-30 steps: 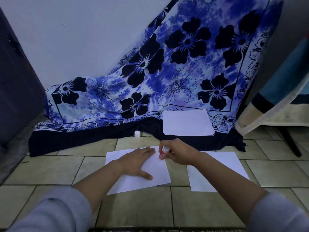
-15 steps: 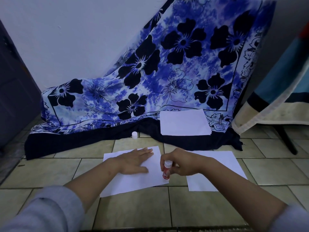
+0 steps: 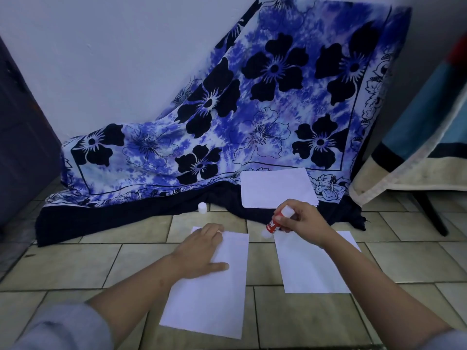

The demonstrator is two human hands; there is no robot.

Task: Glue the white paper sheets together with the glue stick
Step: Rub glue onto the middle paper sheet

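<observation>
Two white paper sheets lie on the tiled floor. My left hand (image 3: 202, 251) rests flat, fingers spread, on the upper part of the left sheet (image 3: 214, 294). My right hand (image 3: 302, 222) grips a red and white glue stick (image 3: 274, 223), tilted with its white tip down at the top left corner of the right sheet (image 3: 310, 266). The stick's white cap (image 3: 202, 207) stands alone on the floor by the cloth's dark hem. A third white sheet stack (image 3: 275, 188) lies farther back on the cloth.
A blue floral cloth (image 3: 227, 127) drapes from the wall down onto the floor behind the sheets. A dark door or cabinet (image 3: 22, 147) stands at the left. At the right hangs a striped fabric (image 3: 417, 147) over a dark furniture leg (image 3: 429, 213).
My right hand has lifted the glue stick off the left sheet's right edge and carried it right, to the top left corner of the right sheet. My left hand stays on the left sheet.
</observation>
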